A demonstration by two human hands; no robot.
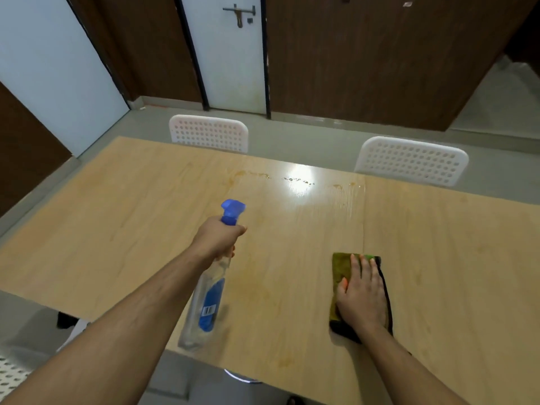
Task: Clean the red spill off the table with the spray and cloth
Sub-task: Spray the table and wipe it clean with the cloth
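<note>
My left hand grips the neck of a clear spray bottle with a blue trigger head and blue label, held above the light wooden table, nozzle pointing away from me. My right hand lies flat, fingers straight, on a folded olive-green cloth with a dark edge, on the table at the right. Farther away, faint orange-brown streaks and wet smears lie near the table's far edge around a bright light reflection.
Two white perforated chairs stand behind the far edge of the table. Beyond them is a grey floor, a white door with a latch and dark wood panels. Part of another white chair shows at the lower left.
</note>
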